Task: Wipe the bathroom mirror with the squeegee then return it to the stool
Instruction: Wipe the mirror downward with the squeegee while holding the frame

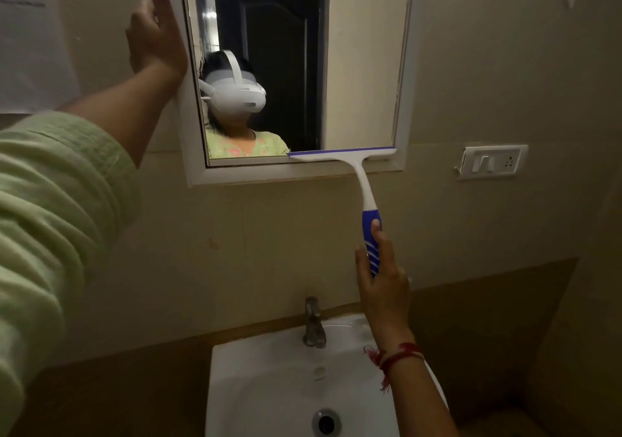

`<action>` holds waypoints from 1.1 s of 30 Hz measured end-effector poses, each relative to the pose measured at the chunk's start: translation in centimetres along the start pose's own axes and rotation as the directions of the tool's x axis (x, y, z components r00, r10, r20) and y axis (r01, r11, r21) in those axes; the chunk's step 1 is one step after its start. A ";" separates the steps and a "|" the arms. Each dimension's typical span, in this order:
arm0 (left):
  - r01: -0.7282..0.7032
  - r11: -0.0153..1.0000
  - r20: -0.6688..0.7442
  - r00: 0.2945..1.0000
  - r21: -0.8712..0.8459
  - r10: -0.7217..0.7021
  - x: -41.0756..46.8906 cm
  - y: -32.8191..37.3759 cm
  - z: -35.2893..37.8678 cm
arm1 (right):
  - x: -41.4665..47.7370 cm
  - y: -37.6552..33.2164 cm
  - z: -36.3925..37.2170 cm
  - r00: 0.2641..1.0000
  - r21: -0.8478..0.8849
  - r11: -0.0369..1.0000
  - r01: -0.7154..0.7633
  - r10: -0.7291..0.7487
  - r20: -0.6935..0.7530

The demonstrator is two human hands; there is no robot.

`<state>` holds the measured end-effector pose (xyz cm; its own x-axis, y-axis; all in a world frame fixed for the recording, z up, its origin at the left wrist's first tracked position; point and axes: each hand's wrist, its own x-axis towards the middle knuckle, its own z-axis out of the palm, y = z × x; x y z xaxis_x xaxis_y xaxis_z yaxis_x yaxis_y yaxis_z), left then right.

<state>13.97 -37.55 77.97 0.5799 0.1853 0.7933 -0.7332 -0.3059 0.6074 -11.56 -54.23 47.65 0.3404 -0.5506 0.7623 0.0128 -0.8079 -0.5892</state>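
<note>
The white-framed mirror [363, 49] hangs on the beige wall above the sink. A white squeegee [361, 180] with a blue grip rests its blue-edged blade along the mirror's bottom right edge, by the lower frame. My right hand [382, 278] is closed around the blue grip from below. My left hand [154, 32] presses flat against the mirror frame's left side, fingers pointing up, holding nothing. No stool is in view.
A white sink [269, 386] with a metal tap [314, 324] stands directly under the mirror. A white switch plate [491, 162] sits on the wall to the mirror's right. A pale sheet [30, 32] hangs on the wall at the far left.
</note>
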 end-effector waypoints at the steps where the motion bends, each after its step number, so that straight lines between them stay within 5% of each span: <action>1: 0.002 1.000 0.001 1.000 0.002 -0.002 0.0 -0.1 0.0 | 0.1 -0.1 -0.2 1.000 0.003 1.000 0.000 0.000 -0.009; 8: 0.037 0.998 -0.003 0.999 -0.050 -0.037 0.3 -0.3 0.4 | -0.1 -0.7 -0.4 0.999 0.043 0.999 0.034 -0.033 -0.031; 22: -0.007 0.998 -0.016 1.000 -0.064 0.006 0.5 -0.6 0.6 | 2.5 -6.1 1.0 0.997 0.491 0.871 0.024 0.014 -0.073; 33: -0.024 0.995 -0.060 0.998 -0.098 0.019 0.7 -1.0 1.0 | 3.1 -7.7 1.9 0.990 0.567 0.822 -0.054 0.116 -0.075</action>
<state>15.48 -38.02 77.89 0.5438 0.2353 0.8055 -0.7783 -0.2177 0.5890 -8.84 -49.31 54.08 0.2685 -0.6549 0.7064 0.5256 -0.5149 -0.6772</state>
